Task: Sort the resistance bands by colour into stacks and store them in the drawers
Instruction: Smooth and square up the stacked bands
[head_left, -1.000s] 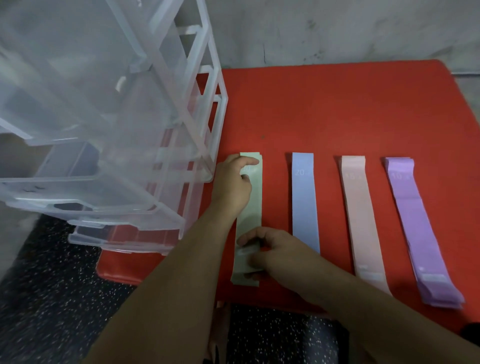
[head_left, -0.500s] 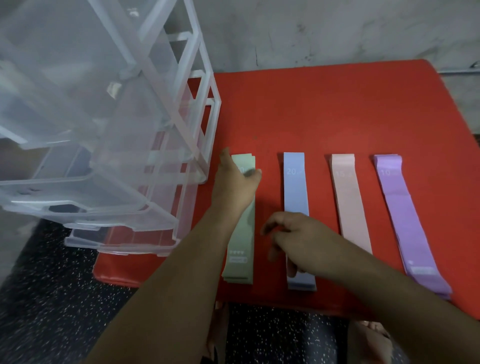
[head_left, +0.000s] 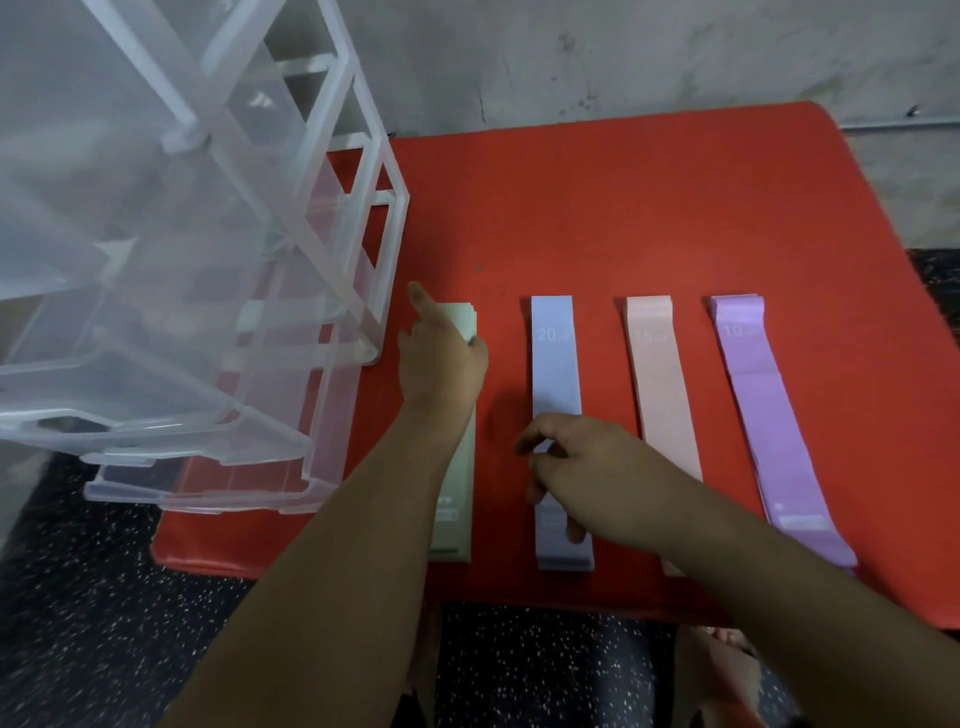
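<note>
Green stack (head_left: 459, 321) gripped by left hand (head_left: 441, 364); right hand (head_left: 587, 467) rests relaxed on blue stack (head_left: 555, 364).

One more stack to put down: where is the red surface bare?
Widest bare patch: the far half of the red surface, between the stacks' far ends and its far edge, right of the drawer unit. Only narrow red strips separate the green stack, blue stack, pink stack and purple stack. Most crowded: green and blue, under the left hand and right hand.

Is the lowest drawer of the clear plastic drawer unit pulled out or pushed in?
Pulled out: the lowest clear drawer projects well beyond the unit's frame, towards the red mat's near edge.
</note>
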